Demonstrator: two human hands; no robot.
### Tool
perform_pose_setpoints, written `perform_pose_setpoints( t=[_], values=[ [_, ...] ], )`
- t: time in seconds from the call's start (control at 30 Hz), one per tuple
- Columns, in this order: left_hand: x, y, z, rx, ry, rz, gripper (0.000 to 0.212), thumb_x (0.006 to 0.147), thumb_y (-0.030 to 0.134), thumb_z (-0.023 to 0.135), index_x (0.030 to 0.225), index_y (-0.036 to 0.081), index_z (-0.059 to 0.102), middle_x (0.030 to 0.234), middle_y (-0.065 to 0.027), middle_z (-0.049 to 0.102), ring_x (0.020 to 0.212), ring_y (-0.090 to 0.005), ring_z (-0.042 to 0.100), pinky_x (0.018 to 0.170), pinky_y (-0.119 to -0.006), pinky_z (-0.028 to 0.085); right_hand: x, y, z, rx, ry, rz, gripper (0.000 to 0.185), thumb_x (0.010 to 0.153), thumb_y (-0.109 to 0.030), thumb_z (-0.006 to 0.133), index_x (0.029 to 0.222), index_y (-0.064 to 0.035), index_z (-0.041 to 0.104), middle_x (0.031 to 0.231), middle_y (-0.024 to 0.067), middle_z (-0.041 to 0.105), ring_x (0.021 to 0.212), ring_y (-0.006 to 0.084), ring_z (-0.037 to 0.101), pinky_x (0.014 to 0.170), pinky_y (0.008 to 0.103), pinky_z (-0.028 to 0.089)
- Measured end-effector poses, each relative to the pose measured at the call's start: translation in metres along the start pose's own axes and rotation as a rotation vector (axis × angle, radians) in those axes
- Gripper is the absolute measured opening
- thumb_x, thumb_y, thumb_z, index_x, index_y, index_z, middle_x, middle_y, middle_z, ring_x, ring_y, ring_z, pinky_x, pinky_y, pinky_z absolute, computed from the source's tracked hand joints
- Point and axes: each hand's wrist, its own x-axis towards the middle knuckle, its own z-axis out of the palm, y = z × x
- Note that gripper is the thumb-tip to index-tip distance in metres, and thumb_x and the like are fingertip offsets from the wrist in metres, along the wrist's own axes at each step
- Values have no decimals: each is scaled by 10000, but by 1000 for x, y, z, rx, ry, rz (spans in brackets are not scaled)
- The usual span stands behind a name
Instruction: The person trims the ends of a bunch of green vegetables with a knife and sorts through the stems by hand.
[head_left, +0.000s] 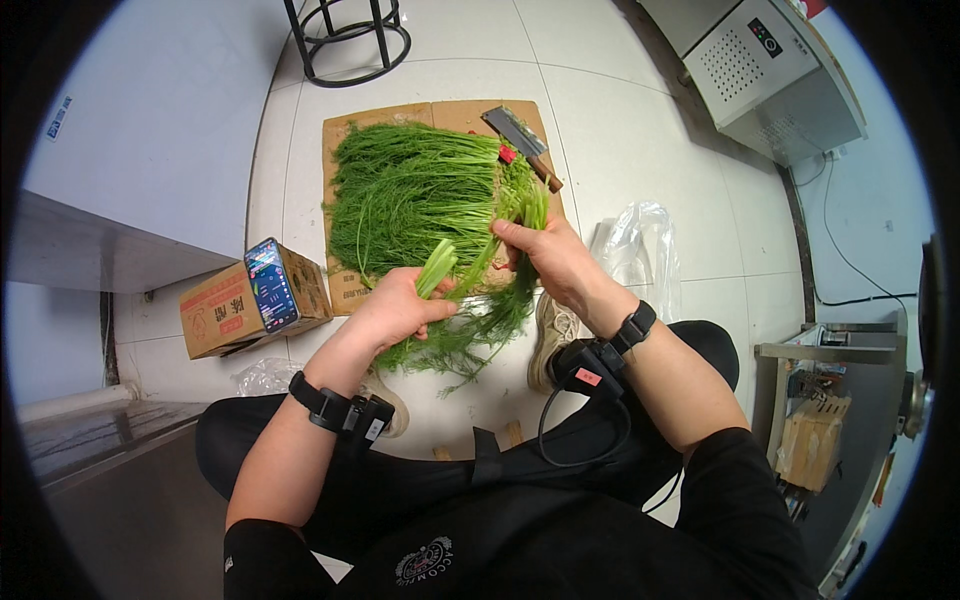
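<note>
My left hand (409, 304) grips a bunch of pale green dill stems (438, 268), whose feathery leaves hang down below it. In my right hand (536, 244) is a second bunch of dill (537, 206), its stem ends pointing up and its leaves trailing down between my hands. Just beyond both hands, a large heap of dill (420, 199) lies on a flattened cardboard sheet (352, 300), leaves to the left and stems to the right. Loose stem scraps lie along its right side. A cleaver (517, 135) with a wooden handle rests at the sheet's upper right.
A phone (271, 285) leans on a cardboard box (221, 311) at the left. A clear plastic bag (637, 247) lies at the right. Beyond are a black metal stool (356, 75) and a steel appliance (750, 71). A shelf unit (829, 352) stands at the far right.
</note>
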Motion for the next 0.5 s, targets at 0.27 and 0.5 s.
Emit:
perform_pose_setpoints(
  t=[0.27, 0.5],
  values=[
    [3, 2, -22, -53, 197, -70, 225, 911, 84, 677, 1109, -11, 627, 815, -24, 614, 522, -70, 494, 466, -236, 449, 7, -22, -23, 89, -16, -7, 117, 952, -145, 682, 971, -37, 641, 775, 16, 576, 660, 125, 535, 604, 288, 478],
    [5, 2, -37, -45, 129, -62, 209, 912, 95, 690, 1078, -13, 624, 738, -4, 587, 493, -70, 474, 450, -236, 425, 12, -28, -39, 257, -19, 39, 119, 979, -150, 643, 975, -31, 634, 811, 17, 556, 695, 128, 530, 639, 292, 493]
  ],
)
